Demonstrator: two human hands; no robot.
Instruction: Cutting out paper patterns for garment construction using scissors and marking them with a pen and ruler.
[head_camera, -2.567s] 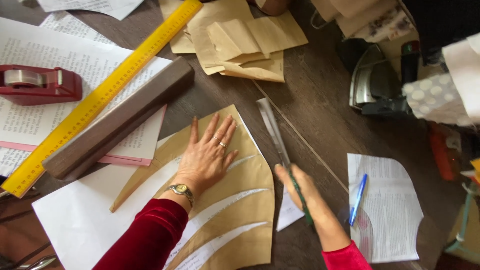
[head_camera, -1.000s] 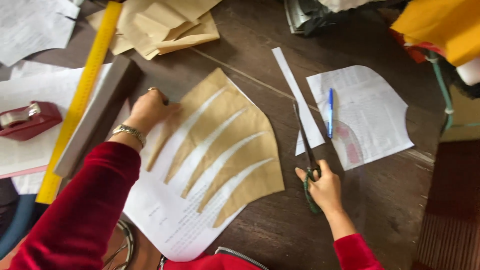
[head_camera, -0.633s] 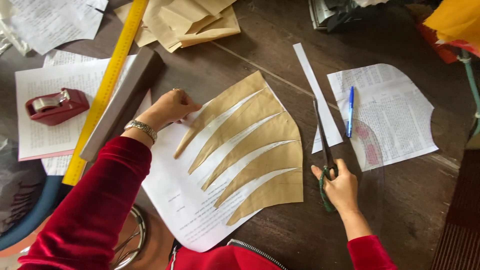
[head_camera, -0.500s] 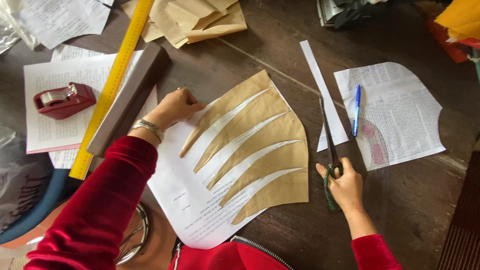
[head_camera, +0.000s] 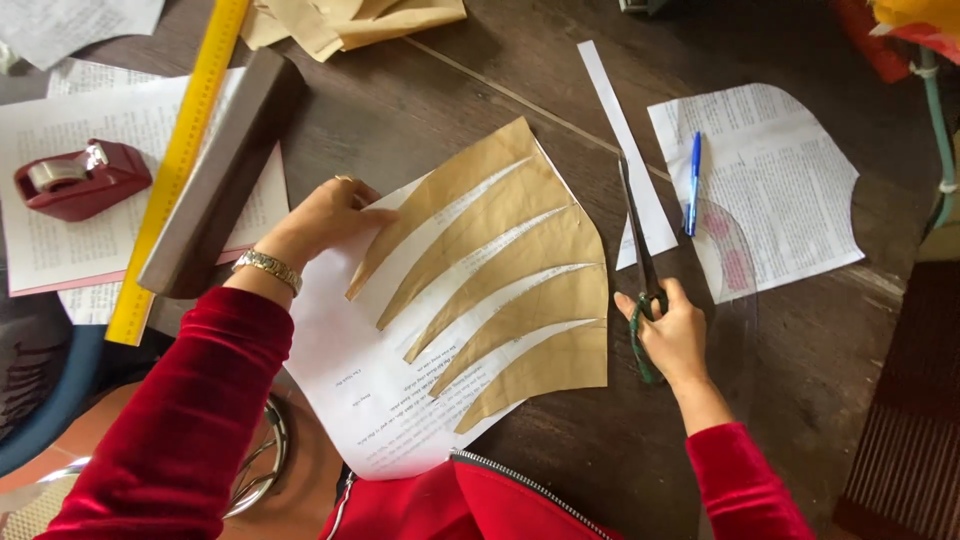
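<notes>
the left hand (head_camera: 325, 215) pinches the fanned brown paper's (head_camera: 520, 270) upper-left tip; the right hand (head_camera: 672, 335), closed on scissors (head_camera: 640, 265), rests just right of its edge, blades pointing toward the frame's top.

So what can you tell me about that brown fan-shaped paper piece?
The brown paper piece looks like kraft paper, slit into five tapering strips that spread like a fan and stay joined along the right edge. It lies flat on a white printed sheet on the dark wooden table. The left hand touches its upper-left tip.
</notes>
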